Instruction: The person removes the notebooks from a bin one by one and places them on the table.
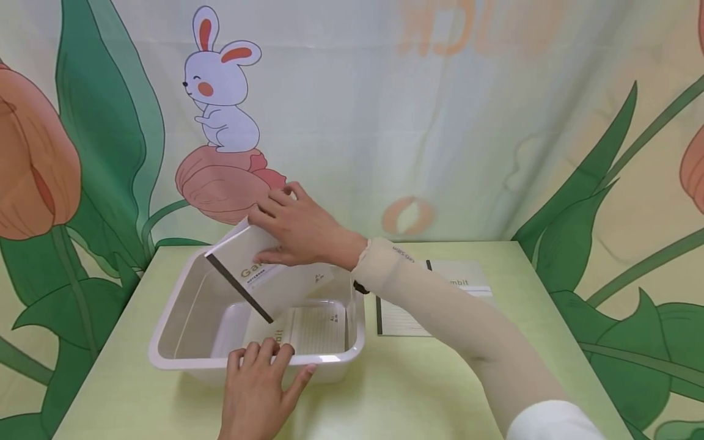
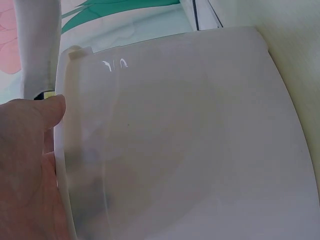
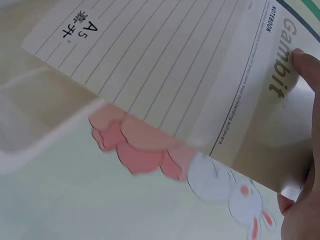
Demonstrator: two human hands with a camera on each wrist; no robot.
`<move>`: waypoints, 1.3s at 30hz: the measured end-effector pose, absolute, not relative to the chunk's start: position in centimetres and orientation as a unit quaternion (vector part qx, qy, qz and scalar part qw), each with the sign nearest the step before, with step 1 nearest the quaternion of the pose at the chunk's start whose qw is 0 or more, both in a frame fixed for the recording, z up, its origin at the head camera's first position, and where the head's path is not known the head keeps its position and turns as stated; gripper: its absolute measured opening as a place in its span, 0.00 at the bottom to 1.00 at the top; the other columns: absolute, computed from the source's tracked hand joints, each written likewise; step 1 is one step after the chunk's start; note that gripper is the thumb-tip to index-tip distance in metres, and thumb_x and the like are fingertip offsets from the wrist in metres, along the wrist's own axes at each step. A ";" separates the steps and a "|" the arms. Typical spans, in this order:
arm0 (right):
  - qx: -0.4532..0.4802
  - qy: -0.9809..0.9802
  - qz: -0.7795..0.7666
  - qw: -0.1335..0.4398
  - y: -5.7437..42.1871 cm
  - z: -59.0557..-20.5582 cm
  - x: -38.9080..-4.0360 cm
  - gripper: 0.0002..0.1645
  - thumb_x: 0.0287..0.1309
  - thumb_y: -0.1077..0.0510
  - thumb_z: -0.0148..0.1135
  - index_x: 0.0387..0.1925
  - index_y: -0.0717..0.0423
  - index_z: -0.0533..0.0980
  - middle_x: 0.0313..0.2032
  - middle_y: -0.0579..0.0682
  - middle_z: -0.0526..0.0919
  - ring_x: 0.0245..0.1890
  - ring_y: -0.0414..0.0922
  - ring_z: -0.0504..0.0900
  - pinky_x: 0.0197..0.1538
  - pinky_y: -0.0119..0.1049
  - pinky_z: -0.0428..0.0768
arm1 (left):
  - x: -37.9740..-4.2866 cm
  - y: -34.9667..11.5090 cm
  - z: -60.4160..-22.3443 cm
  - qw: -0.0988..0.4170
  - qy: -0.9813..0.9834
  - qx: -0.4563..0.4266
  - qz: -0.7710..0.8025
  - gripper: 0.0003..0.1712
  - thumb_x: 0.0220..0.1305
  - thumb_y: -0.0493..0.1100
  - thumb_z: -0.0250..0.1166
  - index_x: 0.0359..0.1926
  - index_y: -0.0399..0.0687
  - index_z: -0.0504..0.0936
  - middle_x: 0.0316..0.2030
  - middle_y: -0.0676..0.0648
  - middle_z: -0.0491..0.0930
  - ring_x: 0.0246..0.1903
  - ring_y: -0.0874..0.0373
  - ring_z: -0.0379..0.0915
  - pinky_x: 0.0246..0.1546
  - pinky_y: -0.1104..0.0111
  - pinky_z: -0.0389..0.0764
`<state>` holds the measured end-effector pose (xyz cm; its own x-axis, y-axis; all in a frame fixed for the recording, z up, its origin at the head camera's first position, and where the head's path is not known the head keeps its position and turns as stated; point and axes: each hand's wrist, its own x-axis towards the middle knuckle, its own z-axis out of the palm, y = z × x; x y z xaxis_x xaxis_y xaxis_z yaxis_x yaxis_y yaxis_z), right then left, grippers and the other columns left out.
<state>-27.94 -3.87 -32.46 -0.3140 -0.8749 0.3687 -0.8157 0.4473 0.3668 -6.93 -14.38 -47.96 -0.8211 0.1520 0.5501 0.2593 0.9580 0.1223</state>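
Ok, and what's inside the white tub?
One notebook lies in the tub, partly visible. The right hand holds a second notebook that covers part of the view inside; the left hand hides more. Whether anything lies underneath can't be seen.

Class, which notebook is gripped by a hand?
The tilted notebook in the right hand; the other visible notebooks lie inside the tub or on the table.

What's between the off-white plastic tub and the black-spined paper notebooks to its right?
In the head view, only a narrow, bare strip of pale green tabletop shows between the tub and the notebooks; the beige fabric sleeve hides the far end.
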 end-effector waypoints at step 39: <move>0.267 -0.877 0.116 0.382 24.2 -36.9 -20.6 0.45 0.55 0.21 0.51 0.37 0.62 0.75 0.26 0.55 0.72 0.31 0.55 0.71 0.46 0.56 0.63 | -6.4 -14.2 -48.2 0.260 -0.955 -0.099 -0.106 0.31 0.65 0.72 0.49 0.38 0.50 0.76 0.35 0.47 0.73 0.37 0.47 0.67 0.52 0.49 0.64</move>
<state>-20.57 24.21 -36.92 -0.5650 -0.3800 0.7324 -0.5571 0.8304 0.0010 -6.45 -14.15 -48.18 -0.8457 0.1339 0.5166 0.2438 0.9580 0.1508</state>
